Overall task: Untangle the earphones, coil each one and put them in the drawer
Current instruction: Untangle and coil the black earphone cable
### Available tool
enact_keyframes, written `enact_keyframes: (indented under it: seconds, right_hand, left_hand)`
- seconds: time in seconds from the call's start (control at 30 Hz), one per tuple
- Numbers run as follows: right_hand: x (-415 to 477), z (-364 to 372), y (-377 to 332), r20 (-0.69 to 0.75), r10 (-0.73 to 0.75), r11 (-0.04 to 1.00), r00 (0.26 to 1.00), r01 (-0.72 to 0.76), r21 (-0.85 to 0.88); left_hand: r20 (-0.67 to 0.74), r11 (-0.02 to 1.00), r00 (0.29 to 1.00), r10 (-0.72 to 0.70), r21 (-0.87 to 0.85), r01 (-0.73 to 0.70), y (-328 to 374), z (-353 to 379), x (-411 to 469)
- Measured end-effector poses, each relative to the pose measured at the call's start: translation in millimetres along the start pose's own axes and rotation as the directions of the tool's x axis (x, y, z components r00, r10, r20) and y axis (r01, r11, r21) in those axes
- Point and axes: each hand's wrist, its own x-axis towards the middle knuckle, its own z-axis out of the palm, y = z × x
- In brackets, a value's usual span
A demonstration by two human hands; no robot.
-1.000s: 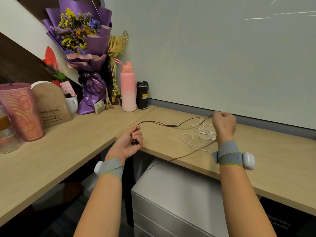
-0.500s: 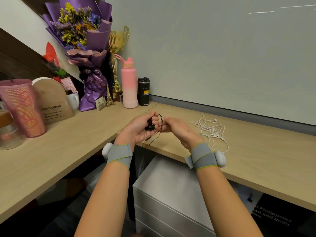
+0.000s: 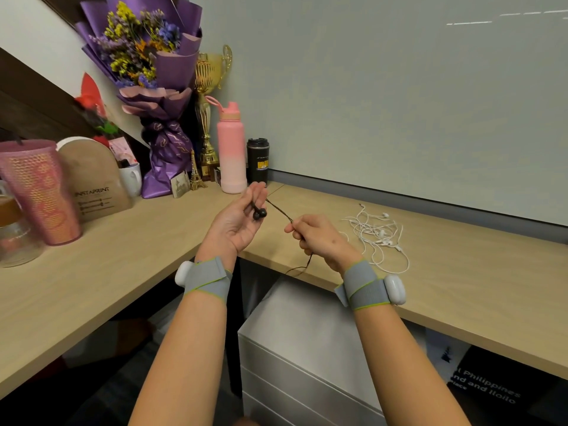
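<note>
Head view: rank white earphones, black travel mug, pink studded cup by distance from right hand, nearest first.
1. white earphones, just right of the right hand
2. black travel mug, back corner, left of the hand
3. pink studded cup, far left

I read this as an office cubicle: an L-shaped wooden desk point(image 3: 461, 272) backed by a grey partition panel point(image 3: 399, 103). Left of the pink bottle point(image 3: 231, 152) stand a trophy point(image 3: 209, 87) and a purple bouquet point(image 3: 144, 56); below and right of it, a grey drawer unit point(image 3: 301, 333).
</note>
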Motion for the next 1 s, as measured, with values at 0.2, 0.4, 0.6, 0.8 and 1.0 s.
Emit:
enact_keyframes:
  seconds: [0.2,0.4,0.6,0.8,1.0]
  right_hand:
    - [-5,-17,-15,-0.043,-0.11,0.991,0.993,0.106,-0.085]
    - [1,-24,-34,-0.17,-0.254,0.964,0.952,0.233,-0.131]
    - [10,-20,-41,-0.197,-0.297,0.929,0.934,0.234,-0.286]
    - [10,-27,-38,-0.287,-0.279,0.954,0.917,0.23,-0.193]
    - [8,-27,-33,-0.229,-0.217,0.976,0.949,0.212,-0.047]
  left_hand:
    - [-0.306,0.952,0.952,0.012,0.296,0.083,6,-20,-1]
    - [-0.264,0.402,0.959,0.099,0.892,0.205,-4,-27,-16]
    - [0.146,0.444,0.989,0.025,0.885,-0.142,-4,3,-21]
    - [0.173,0.463,0.983,-0.066,0.878,-0.123,2,0,-17]
    - [0.091,0.652,0.993,0.076,0.749,-0.118,-6,5,-14]
